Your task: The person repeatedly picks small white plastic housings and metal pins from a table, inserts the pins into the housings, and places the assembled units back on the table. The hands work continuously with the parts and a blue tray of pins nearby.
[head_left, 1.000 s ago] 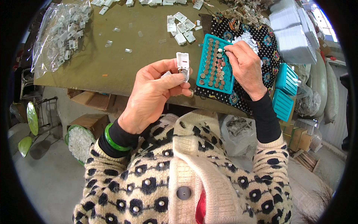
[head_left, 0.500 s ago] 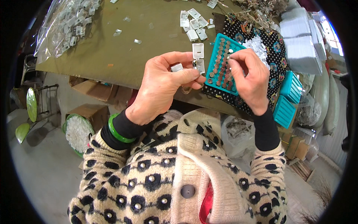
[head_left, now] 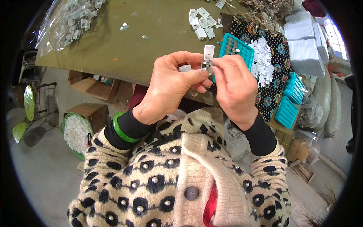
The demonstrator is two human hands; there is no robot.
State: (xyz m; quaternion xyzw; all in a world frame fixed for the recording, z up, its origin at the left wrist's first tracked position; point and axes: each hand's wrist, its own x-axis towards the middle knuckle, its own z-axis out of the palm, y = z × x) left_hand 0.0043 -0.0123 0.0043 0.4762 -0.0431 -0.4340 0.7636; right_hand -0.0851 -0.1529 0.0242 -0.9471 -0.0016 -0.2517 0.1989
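Observation:
My left hand (head_left: 170,81) holds a small white plastic case (head_left: 208,52) with its lid standing up, thumb and fingers around the lower half. A second small white piece (head_left: 185,68) shows inside the same hand, between thumb and fingers. The fingers of my right hand (head_left: 236,87) are pinched together at the case's inner side, where something silvery shows; what they hold is too small to name. Just beyond them lies a teal tray (head_left: 246,52) with rows of small round metal button-like pieces (head_left: 229,44), partly hidden by my right hand.
More white cases (head_left: 204,22) lie behind the tray. White flat pieces (head_left: 261,60) are heaped on a dotted cloth (head_left: 270,89). A clear bag of white parts (head_left: 73,22) is at far left. Stacked teal trays (head_left: 287,111) and white trays (head_left: 302,41) stand at right.
My right hand has moved left from over the teal tray to the white case, its fingers now at the case. My left hand has shifted slightly right, still holding the case.

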